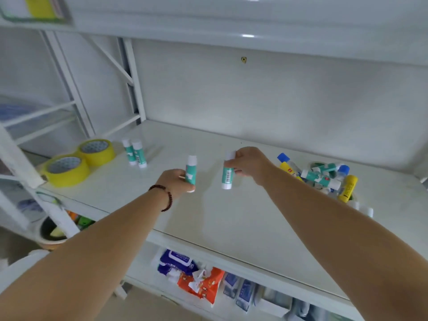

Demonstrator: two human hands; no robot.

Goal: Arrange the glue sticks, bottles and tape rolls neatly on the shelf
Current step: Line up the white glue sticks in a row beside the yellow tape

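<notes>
Both forearms reached in from the near edge of the shelf (231, 223). Left hand (176, 181) held one glue stick (191, 170) upright, right hand (249, 165) pinched another glue stick (227, 174) by its cap, both mid-shelf. Step judged: moving sticks over to the standing pair (135, 154) beside the yellow tape rolls (78, 162). Next: set them upright alongside, then take more from the far-right pile (324, 179)

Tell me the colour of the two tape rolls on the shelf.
Yellow: both tape rolls, shown best in the head view, the only one.
</notes>
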